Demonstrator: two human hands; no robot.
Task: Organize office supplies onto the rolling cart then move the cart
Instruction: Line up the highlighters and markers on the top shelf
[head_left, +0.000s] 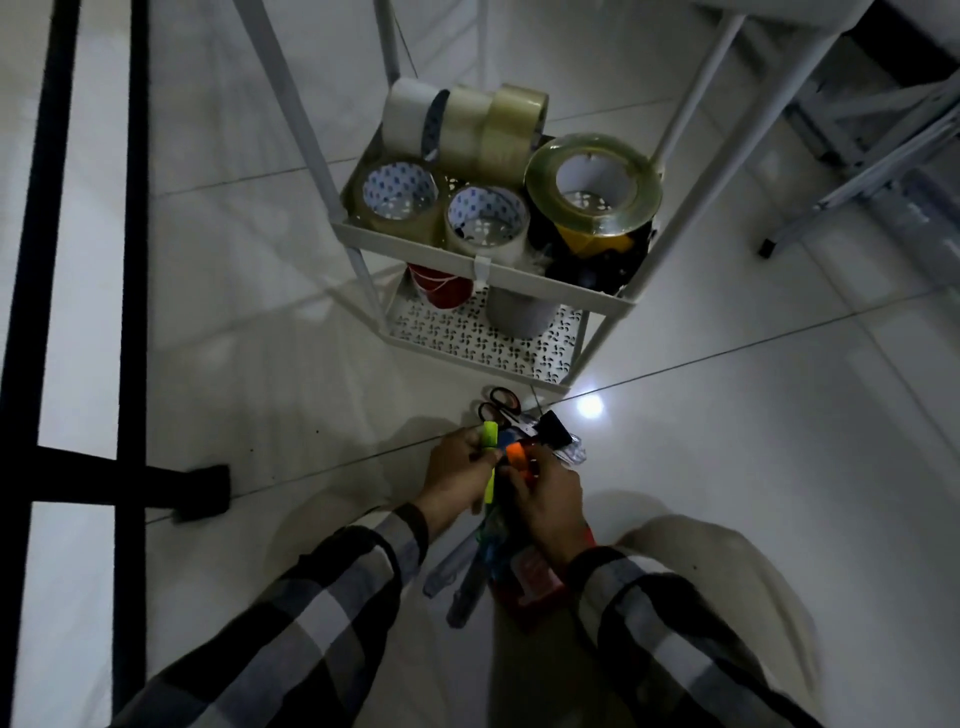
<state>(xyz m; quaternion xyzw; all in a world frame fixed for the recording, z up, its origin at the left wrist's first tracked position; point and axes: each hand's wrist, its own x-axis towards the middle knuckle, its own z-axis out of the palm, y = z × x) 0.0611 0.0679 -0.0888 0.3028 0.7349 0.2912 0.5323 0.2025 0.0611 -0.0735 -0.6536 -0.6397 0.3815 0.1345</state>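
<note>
A white rolling cart (519, 280) stands on the tiled floor ahead of me. Its middle shelf holds several tape rolls, the largest a clear roll (595, 182) at the right. The lower shelf (467, 332) carries a red roll (441, 291) and a grey roll (519, 312). Below the cart, my left hand (454, 475) grips a yellow-green highlighter (126, 446). My right hand (545, 499) holds an orange highlighter (517, 453). Both hands hover over a pile of pens and markers (483, 561). Scissors (498, 405) and a black binder clip (553, 428) lie just beyond my fingers.
A black metal frame (130, 260) with a foot (202, 491) runs along the left. White folding legs (857, 171) stand at the far right. A light reflection (589, 406) glints on the tile by the cart's corner. My knee (701, 571) is at the lower right.
</note>
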